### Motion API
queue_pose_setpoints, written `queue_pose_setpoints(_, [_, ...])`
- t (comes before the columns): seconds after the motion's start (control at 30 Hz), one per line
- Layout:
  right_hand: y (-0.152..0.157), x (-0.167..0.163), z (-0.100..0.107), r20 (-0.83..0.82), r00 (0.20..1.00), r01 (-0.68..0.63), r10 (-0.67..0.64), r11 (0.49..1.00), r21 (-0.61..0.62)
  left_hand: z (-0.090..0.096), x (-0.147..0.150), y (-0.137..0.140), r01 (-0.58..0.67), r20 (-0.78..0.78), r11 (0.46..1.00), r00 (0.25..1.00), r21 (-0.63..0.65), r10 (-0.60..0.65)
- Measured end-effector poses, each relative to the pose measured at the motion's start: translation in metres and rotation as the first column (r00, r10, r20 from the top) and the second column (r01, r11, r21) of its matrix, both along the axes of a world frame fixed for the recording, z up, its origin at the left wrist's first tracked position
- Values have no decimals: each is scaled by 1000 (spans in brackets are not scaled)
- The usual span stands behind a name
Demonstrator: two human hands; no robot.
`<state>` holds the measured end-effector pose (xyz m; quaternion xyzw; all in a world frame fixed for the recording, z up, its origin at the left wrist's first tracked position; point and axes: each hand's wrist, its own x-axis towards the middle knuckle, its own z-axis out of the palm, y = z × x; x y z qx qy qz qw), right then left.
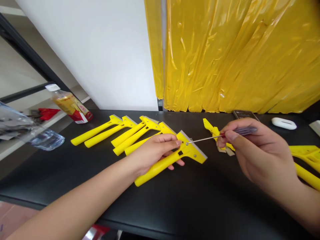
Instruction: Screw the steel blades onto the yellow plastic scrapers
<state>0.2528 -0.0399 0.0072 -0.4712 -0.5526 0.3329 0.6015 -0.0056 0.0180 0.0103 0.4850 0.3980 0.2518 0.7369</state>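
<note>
My left hand (153, 154) grips a yellow plastic scraper (192, 150) by its handle, holding it just above the black table (190, 200); a metal blade lines the scraper's wide end. My right hand (257, 151) holds a thin screwdriver (207, 138) with a clear handle. Its tip rests on a screw in the scraper's head. Several more yellow scrapers (125, 130) lie in a row to the left. Behind my right hand lies a yellow scraper part (210, 127) with loose blades.
A tilted drink bottle (71, 106) lies at the table's far left, next to a clear plastic bag (47, 139). A phone (243, 114) and a white case (283, 123) sit at the back right. More yellow scrapers (306, 156) lie at the right. Yellow plastic sheeting (237, 56) hangs behind.
</note>
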Motion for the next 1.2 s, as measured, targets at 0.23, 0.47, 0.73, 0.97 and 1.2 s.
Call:
queue_pose_setpoints(0.23, [4,1,-6,41,999,-23,25,999,-33,0,1,-3,44,6,998,999,-38,-44])
queue_pose_setpoints(0.47, [5,2,-8,56,998,-18,20,999,-32,0,1,-4,41,14,998,999,-42,-41])
queue_pose_setpoints(0.73, [6,2,-8,76,997,-9,11,1000,-28,0,1,-4,45,11,997,999,-57,-44])
queue_pose_setpoints(0.97, [4,1,-8,92,996,-5,6,1000,-15,-1,1,-3,44,28,996,999,-78,-42])
queue_pose_setpoints(1.2, [2,1,-12,93,995,-47,44,998,29,-3,2,-3,49,49,991,998,-125,-43])
